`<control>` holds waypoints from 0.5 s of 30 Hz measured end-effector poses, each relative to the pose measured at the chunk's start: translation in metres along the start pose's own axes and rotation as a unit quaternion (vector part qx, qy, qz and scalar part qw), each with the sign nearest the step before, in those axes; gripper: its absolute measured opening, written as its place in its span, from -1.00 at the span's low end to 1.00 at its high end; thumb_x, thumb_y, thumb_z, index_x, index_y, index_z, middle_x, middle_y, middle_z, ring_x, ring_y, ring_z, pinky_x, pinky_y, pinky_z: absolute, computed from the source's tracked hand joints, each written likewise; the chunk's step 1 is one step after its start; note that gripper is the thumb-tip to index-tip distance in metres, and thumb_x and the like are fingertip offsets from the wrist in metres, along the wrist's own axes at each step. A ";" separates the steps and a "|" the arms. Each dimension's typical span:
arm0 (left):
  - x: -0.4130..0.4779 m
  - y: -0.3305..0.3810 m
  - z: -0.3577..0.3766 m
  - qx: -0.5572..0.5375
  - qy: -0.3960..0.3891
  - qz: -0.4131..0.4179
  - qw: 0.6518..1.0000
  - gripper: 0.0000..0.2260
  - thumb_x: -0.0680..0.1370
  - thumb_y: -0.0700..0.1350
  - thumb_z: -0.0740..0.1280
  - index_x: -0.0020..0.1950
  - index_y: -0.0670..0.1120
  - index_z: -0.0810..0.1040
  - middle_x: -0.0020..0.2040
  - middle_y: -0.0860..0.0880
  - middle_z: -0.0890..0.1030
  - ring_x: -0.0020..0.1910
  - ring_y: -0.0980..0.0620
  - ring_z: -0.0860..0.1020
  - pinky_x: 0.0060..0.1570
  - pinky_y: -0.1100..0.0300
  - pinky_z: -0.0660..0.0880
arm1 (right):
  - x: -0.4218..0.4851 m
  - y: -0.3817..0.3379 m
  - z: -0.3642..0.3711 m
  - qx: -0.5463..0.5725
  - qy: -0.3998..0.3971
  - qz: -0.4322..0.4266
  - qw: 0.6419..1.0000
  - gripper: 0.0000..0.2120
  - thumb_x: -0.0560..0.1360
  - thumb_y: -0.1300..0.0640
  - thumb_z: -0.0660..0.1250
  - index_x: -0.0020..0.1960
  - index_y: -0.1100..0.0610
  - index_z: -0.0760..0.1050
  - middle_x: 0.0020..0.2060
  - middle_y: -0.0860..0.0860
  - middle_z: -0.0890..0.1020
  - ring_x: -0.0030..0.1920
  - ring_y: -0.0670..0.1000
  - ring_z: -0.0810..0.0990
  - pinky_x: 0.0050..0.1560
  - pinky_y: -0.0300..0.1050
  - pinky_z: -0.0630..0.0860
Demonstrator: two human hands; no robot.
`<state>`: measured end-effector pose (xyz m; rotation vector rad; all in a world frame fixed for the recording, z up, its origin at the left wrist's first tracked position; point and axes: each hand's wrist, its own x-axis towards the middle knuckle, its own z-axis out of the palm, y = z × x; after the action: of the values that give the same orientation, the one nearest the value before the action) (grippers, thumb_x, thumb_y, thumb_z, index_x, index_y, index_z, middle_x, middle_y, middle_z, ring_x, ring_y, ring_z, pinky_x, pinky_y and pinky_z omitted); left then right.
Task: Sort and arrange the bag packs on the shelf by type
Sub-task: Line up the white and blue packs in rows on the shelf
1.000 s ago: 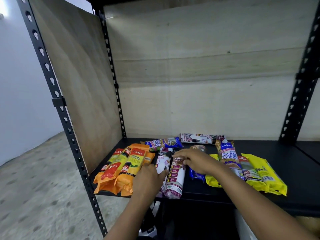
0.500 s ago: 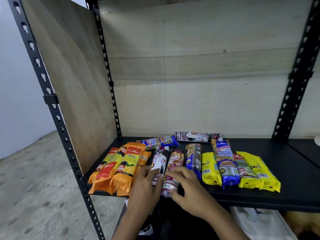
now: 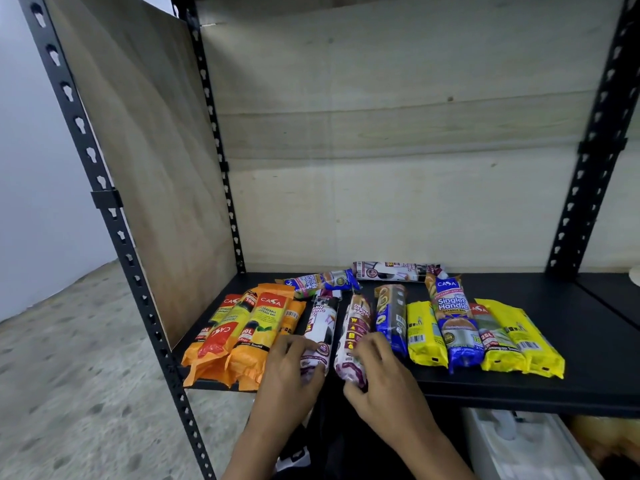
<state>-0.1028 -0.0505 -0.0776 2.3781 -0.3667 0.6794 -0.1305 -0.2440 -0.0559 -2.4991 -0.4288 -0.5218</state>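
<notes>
1. Head view is showing me both hands at the near edge of the black shelf [image 3: 571, 386]. The left hand [image 3: 287, 372] is curling its fingers round the near end of the left drawstring pack [image 3: 320, 327]. The right hand [image 3: 384, 375] is gripping the near end of the right drawstring pack [image 3: 355, 327], with its fingers lying over the top.
2. Those two white-and-purple packs are lying side by side, running near to far, with a narrow gap between them. The orange packs [image 3: 249, 330] are overlapping one another just to the left, and a dark blue pack [image 3: 391, 317] is lying just to the right.
3. I am judging these packs to be light, soft rolls in slick film, giving under the fingers and sliding easily on the shelf. I am favouring a hold across the middle of the roll, because the crimped end flap is likely to crumple or slip.
4. Further right, a yellow pack [image 3: 424, 336], the Singlet Handle pack [image 3: 453, 317] and the yellow pair [image 3: 516, 337] are lying in a row, sides touching.
5. Farthest back, a crosswise blue pack [image 3: 322, 280] and a crosswise white pack [image 3: 391, 270] are lying near the back board. I am judging both to be still unsorted.
</notes>
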 end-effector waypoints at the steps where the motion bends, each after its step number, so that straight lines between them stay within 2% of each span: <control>1: 0.001 0.000 0.000 -0.003 0.002 -0.002 1.000 -0.73 0.45 -0.09 0.48 0.13 0.03 0.56 0.13 0.11 0.44 0.10 0.16 0.50 0.05 0.49 0.36 | -0.001 -0.002 -0.001 0.020 0.014 0.018 1.000 -0.72 0.46 -0.04 0.28 0.06 -0.04 0.24 0.10 -0.11 0.28 -0.12 -0.05 0.49 -0.29 -0.26 0.42; 3: 0.004 0.001 -0.001 -0.003 -0.003 -0.005 1.000 -0.73 0.43 -0.10 0.50 0.10 0.02 0.56 0.10 0.09 0.45 0.08 0.13 0.51 0.01 0.48 0.37 | -0.003 -0.004 -0.001 0.055 0.040 0.044 0.997 -0.69 0.45 -0.09 0.27 0.13 -0.09 0.25 0.04 -0.12 0.28 -0.16 -0.01 0.53 -0.30 -0.19 0.52; 5: 0.006 0.002 -0.001 0.001 -0.012 -0.007 1.000 -0.73 0.43 -0.10 0.51 0.09 0.02 0.57 0.10 0.08 0.46 0.07 0.14 0.51 -0.01 0.50 0.37 | -0.004 -0.004 -0.001 0.063 0.038 0.048 0.996 -0.51 0.47 -0.10 0.26 0.37 -0.22 0.23 0.07 -0.15 0.29 -0.08 -0.03 0.55 -0.21 -0.21 0.58; 6: 0.007 0.002 -0.002 0.003 -0.015 -0.008 1.000 -0.73 0.43 -0.10 0.51 0.09 0.02 0.58 0.10 0.08 0.46 0.07 0.15 0.51 -0.03 0.52 0.36 | -0.005 -0.004 0.000 0.050 0.034 0.043 0.997 -0.46 0.49 -0.12 0.25 0.43 -0.26 0.20 0.06 -0.16 0.29 -0.07 -0.05 0.54 -0.19 -0.24 0.57; 8: 0.006 0.004 -0.003 0.006 -0.021 -0.013 1.000 -0.74 0.44 -0.10 0.51 0.10 0.01 0.59 0.11 0.07 0.47 0.06 0.15 0.52 -0.05 0.55 0.35 | -0.007 -0.003 0.003 0.024 0.034 0.040 0.998 -0.50 0.49 -0.18 0.23 0.42 -0.23 0.29 0.06 -0.18 0.35 -0.04 -0.08 0.54 -0.16 -0.28 0.53; 11: 0.004 0.002 -0.003 0.006 -0.020 -0.016 1.000 -0.75 0.45 -0.07 0.50 0.10 0.00 0.58 0.10 0.08 0.47 0.04 0.16 0.52 -0.07 0.56 0.34 | -0.011 -0.001 0.007 0.021 0.054 0.054 0.997 -0.50 0.48 -0.31 0.24 0.37 -0.18 0.36 0.18 -0.21 0.51 0.16 -0.11 0.53 0.04 -0.28 0.50; 13: 0.003 0.002 -0.003 0.008 -0.022 -0.017 1.000 -0.75 0.45 -0.05 0.49 0.09 0.00 0.58 0.12 0.09 0.46 0.06 0.16 0.52 -0.07 0.55 0.35 | -0.013 0.001 0.009 0.020 0.055 0.057 0.997 -0.41 0.45 -0.39 0.24 0.39 -0.16 0.36 0.23 -0.21 0.50 0.23 -0.13 0.50 0.11 -0.27 0.47; 15: 0.003 0.003 -0.003 0.013 -0.025 -0.018 0.999 -0.75 0.46 -0.04 0.49 0.10 -0.01 0.58 0.16 0.07 0.47 0.10 0.13 0.53 -0.07 0.54 0.34 | -0.013 0.002 0.008 0.018 0.035 0.054 0.998 -0.34 0.41 -0.45 0.24 0.40 -0.16 0.32 0.22 -0.19 0.41 0.22 -0.14 0.46 0.06 -0.30 0.48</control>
<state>-0.1023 -0.0512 -0.0727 2.4233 -0.3364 0.6124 -0.1385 -0.2436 -0.0693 -2.4458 -0.2715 -0.5508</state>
